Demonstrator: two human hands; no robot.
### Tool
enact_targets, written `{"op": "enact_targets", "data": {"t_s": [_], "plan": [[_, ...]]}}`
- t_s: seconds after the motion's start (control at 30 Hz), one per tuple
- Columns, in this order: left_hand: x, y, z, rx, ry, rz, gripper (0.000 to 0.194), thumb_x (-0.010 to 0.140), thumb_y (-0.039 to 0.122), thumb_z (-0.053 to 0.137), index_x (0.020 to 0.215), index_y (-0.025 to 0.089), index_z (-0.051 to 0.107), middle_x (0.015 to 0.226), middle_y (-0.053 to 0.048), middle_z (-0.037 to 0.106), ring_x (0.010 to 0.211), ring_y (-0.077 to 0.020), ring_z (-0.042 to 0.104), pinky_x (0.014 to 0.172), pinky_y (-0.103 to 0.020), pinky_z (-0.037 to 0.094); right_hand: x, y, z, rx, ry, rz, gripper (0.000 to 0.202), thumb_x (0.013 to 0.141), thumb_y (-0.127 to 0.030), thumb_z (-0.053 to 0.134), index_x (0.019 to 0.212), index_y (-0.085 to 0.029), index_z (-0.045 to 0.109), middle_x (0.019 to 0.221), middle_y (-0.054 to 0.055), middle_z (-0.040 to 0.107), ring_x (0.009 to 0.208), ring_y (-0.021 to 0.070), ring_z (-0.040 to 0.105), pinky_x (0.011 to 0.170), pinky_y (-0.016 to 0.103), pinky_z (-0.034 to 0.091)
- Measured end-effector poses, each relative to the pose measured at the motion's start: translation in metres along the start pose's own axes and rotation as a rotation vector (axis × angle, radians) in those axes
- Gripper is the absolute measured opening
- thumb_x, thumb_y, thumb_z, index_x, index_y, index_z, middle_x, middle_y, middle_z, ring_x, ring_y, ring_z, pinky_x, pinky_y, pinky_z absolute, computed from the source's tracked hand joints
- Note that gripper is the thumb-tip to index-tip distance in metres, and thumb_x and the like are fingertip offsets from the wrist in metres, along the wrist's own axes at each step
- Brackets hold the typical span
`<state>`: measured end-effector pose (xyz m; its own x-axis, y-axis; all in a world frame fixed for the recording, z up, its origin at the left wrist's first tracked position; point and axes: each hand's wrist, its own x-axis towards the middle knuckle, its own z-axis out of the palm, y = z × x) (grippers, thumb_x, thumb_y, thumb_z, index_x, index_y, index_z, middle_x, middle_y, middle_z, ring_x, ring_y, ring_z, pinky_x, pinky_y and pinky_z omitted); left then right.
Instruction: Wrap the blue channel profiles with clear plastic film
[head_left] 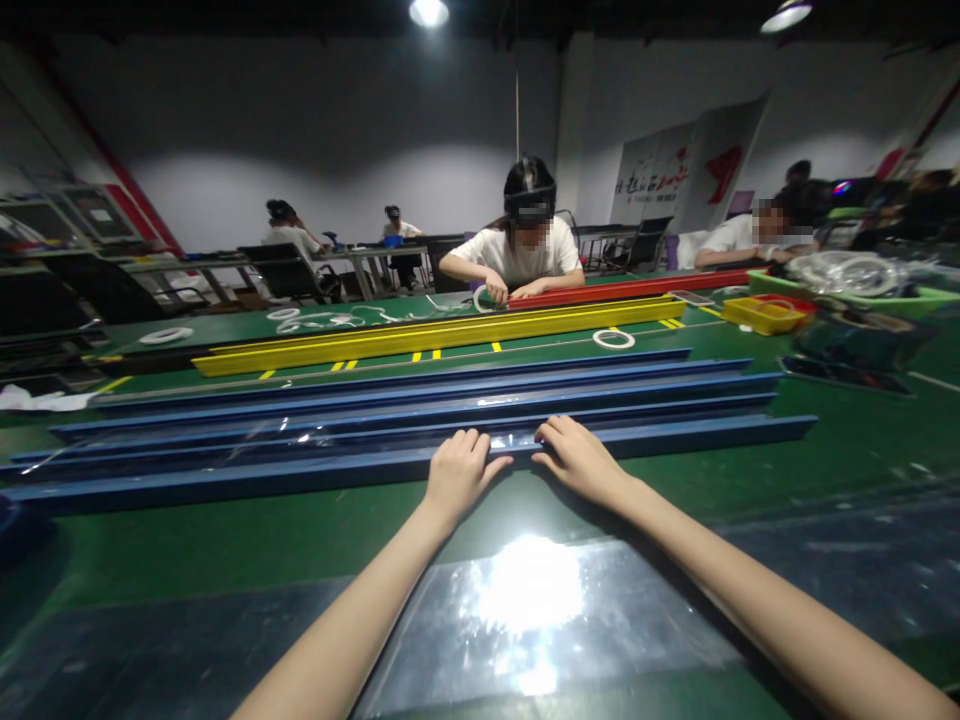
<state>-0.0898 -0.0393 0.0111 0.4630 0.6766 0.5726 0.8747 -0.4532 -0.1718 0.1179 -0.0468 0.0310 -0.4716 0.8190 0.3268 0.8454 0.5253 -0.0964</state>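
Note:
Several long blue channels (pixel 225 478) lie side by side across the green table. Both hands rest on the nearest one. My left hand (pixel 460 472) curls its fingers over the upper edge, with the thumb stretched toward the right along the front side. A short gap away, my right hand (pixel 576 458) grips the same channel, fingers bent over its edge and thumb pointing left. Clear shiny film shows on the channels between and left of the hands. The undersides of the fingertips are hidden.
Yellow channels (pixel 450 336) and a red channel (pixel 637 288) lie farther back. White rings (pixel 613 339) sit on the green table (pixel 862 440). A yellow tray (pixel 761 314) and green bin stand at right. Transparent sheet (pixel 420 640) covers the front. People work opposite.

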Motion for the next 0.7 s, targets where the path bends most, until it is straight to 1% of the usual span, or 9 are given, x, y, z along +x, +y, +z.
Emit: {"op": "enact_targets", "data": {"t_s": [0.17, 0.33, 0.47, 0.6, 0.7], "plan": [[-0.001, 0.001, 0.0, -0.011, 0.007, -0.001, 0.039, 0.086, 0.052, 0.041, 0.075, 0.017, 0.054, 0.076, -0.005, 0.057, 0.074, -0.0184, 0.051, 0.063, -0.029, 0.034, 0.002, -0.007, 0.005, -0.094, -0.021, 0.027, 0.011, 0.088, -0.025, 0.045, 0.086, -0.018, 0.054, 0.091, 0.007, 0.058, 0.088, 0.02, 0.05, 0.072, 0.03, 0.035], [-0.001, -0.001, 0.0, -0.043, 0.01, -0.005, 0.038, 0.086, 0.052, 0.042, 0.076, 0.017, 0.055, 0.075, -0.005, 0.057, 0.073, -0.0186, 0.051, 0.063, -0.03, 0.034, 0.002, -0.01, -0.001, -0.131, -0.045, 0.03, 0.012, 0.086, -0.023, 0.044, 0.087, -0.018, 0.054, 0.091, 0.008, 0.059, 0.089, 0.0209, 0.051, 0.07, 0.029, 0.035], [-0.002, -0.001, 0.001, -0.046, 0.002, 0.042, 0.035, 0.085, 0.05, 0.045, 0.077, 0.017, 0.055, 0.076, -0.005, 0.057, 0.074, -0.0189, 0.051, 0.064, -0.03, 0.034, 0.002, -0.01, -0.007, -0.165, -0.102, 0.03, 0.015, 0.087, -0.022, 0.041, 0.089, -0.017, 0.055, 0.094, 0.01, 0.059, 0.089, 0.0211, 0.052, 0.069, 0.029, 0.036], [-0.002, 0.001, 0.002, -0.028, 0.01, 0.114, 0.033, 0.086, 0.047, 0.046, 0.083, 0.016, 0.056, 0.079, -0.005, 0.058, 0.075, -0.0189, 0.051, 0.065, -0.03, 0.034, -0.003, -0.005, -0.013, -0.211, -0.134, 0.051, 0.016, 0.087, -0.022, 0.041, 0.089, -0.017, 0.056, 0.094, 0.01, 0.06, 0.088, 0.0206, 0.053, 0.067, 0.028, 0.036], [-0.003, 0.0, 0.001, -0.043, 0.044, 0.137, 0.033, 0.086, 0.046, 0.045, 0.09, 0.016, 0.057, 0.081, -0.006, 0.059, 0.076, -0.0188, 0.051, 0.066, -0.03, 0.033, -0.013, 0.007, -0.019, -0.248, -0.152, 0.081, 0.015, 0.086, -0.021, 0.042, 0.088, -0.017, 0.056, 0.093, 0.009, 0.061, 0.088, 0.0204, 0.054, 0.066, 0.028, 0.036]]}}
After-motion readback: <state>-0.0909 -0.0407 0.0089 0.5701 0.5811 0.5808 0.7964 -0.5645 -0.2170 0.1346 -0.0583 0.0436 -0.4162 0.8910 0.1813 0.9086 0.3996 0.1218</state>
